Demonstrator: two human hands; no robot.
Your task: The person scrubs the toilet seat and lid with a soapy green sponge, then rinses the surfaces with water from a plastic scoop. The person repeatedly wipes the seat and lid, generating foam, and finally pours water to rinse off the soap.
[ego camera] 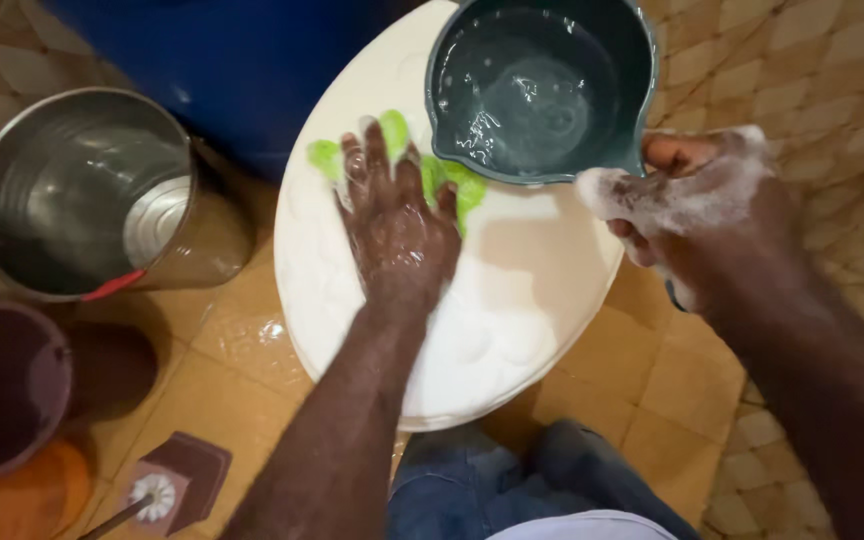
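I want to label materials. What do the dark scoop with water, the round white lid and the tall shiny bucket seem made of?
Scoop: likely plastic, dull teal, moulded spout.
Lid: probably plastic, smooth white, soapy.
Bucket: metal, mirror-like reflections.

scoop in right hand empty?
No: the dark teal scoop held by the soapy right hand has water in it.

— What is the left hand [392,225] doing?
— It presses a green sponge [452,180] flat on the soapy white lid [532,290].
— And the right hand [702,215]?
— Foam-covered, it grips the handle of a dark water-filled scoop [537,90] above the lid. A steel bucket [82,190] stands to the left.
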